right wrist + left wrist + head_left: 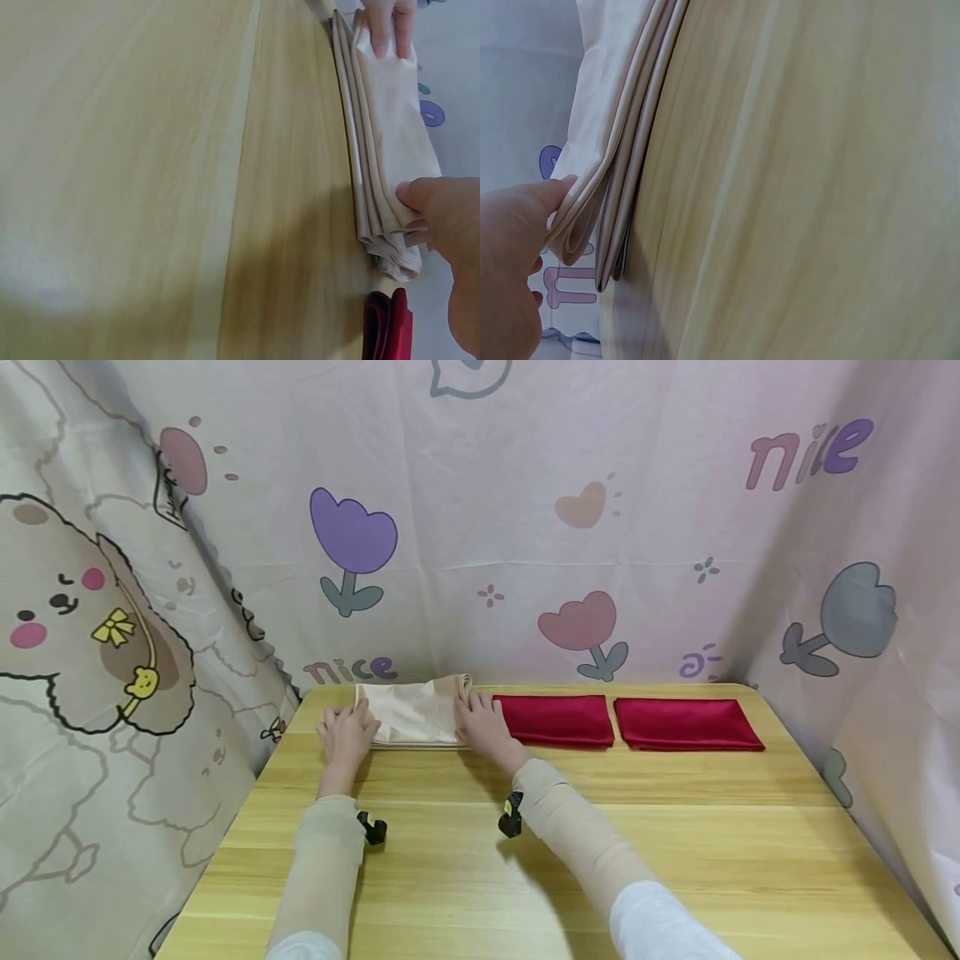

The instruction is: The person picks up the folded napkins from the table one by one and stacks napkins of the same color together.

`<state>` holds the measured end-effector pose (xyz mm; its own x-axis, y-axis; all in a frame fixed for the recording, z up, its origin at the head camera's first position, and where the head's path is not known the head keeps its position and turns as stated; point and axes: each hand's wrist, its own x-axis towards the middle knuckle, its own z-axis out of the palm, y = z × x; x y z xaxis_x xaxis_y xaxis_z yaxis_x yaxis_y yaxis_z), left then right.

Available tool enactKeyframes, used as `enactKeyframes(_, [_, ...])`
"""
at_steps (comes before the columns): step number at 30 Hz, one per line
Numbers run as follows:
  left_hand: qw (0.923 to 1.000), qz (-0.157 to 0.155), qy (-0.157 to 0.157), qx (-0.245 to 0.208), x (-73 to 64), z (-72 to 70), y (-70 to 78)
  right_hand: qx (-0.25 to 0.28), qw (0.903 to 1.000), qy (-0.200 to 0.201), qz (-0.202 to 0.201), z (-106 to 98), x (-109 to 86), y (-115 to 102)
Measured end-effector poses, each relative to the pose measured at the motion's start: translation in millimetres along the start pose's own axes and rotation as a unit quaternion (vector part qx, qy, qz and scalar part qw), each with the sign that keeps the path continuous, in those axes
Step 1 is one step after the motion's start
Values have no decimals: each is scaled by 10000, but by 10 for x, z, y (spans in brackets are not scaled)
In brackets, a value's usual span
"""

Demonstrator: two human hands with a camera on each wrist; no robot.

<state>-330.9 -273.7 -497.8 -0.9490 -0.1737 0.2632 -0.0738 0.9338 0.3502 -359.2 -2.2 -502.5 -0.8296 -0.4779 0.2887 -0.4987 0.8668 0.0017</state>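
Note:
A folded cream satin cloth [412, 712] lies in several layers at the back left of the wooden table. My left hand [347, 737] pinches its left end; in the left wrist view, the thumb [551, 193] presses on the upper layers, which stand apart from those beneath. At the opposite end, my right hand [483, 725] grips the cloth, its thumb [414, 193] on top in the right wrist view. Loose rolled edges show beyond that hand. Just right of it lies a folded red satin cloth [558, 720].
A second folded red cloth [686, 723] lies farther right in the same row. Behind the table [465, 860] hangs a printed curtain [465, 510], close to the back edge, with more curtain at both sides.

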Motion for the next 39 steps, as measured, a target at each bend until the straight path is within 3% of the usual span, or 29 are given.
enactKeyframes(7, [9990, -99, -424, 27, 4, 8, -29, 319, 9988, -324, 161, 69, 15, -18])
enactKeyframes(19, [9983, -20, -580, -18, 16, 32, -75, 489, 9931, -1030, 272, 74, 8, -17])
enactKeyframes(29, [9959, -99, -893, 96, 47, 44, -74, 906, 9877, -1225, 351, 115, -12, 12])
enactKeyframes(39, [9918, -238, -1238, 201, 58, 108, -87, 848, 9825, -1561, 566, 184, -33, 26])
